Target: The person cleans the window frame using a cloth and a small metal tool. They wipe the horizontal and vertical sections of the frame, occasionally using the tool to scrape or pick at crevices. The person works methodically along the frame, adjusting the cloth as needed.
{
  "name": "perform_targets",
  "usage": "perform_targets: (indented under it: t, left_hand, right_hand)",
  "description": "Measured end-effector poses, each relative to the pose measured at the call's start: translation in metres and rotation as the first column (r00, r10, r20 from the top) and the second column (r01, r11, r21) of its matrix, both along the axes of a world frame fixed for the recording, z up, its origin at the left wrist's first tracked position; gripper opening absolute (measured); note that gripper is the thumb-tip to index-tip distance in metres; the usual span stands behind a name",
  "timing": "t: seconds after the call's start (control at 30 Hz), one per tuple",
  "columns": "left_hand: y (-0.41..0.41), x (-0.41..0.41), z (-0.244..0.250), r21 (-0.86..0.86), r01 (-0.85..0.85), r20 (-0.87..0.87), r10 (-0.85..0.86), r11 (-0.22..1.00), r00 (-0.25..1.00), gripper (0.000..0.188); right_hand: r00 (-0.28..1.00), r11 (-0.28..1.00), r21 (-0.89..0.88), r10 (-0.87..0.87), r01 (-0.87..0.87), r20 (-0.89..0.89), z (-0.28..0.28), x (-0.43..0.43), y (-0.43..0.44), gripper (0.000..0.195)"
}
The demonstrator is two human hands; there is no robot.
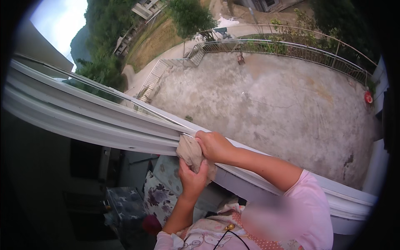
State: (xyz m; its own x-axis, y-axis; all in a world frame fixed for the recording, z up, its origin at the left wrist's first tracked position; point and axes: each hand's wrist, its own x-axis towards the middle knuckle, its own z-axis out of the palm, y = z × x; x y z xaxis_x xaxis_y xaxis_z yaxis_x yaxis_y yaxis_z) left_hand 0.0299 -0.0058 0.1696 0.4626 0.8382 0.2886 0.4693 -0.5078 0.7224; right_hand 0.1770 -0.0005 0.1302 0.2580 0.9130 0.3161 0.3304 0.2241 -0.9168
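Observation:
A crumpled beige cloth (190, 150) lies against the grooved white window frame (93, 110). My left hand (191, 178) holds the lower part of the cloth from the room side, thumb and fingers pinching it. Above it, my right hand (215, 147) is closed in a fist at the upper edge of the cloth. A thin shiny metal piece (188, 135) sticks out from that fist along the frame's track; the rest of it is hidden by the fingers. A glass pane (93, 89) stands in the frame to the left.
Outside and below the window lies a concrete yard (265, 93) bordered by a metal railing (281, 46). A small chair (240, 58) stands by the railing, and a red object (368, 97) is at the right. Indoors are a patterned covered box (125, 203) and floral fabric (159, 193).

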Motion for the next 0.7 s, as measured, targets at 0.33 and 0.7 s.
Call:
perform_targets:
  t: [0.33,0.7]
  left_hand:
    - [0.001,-0.004,-0.006,-0.1,0.002,0.207,0.019,0.995,0.978,0.055]
    - [0.009,-0.016,-0.019,-0.041,0.028,-0.021,-0.029,0.999,0.999,0.054]
  right_hand:
    - [0.985,0.991,-0.13,0.04,-0.018,0.17,0.021,0.039,-0.039,0.019]
    - [0.969,0.996,-0.089,0.051,-0.03,0.24,0.0,0.024,-0.027,0.02]
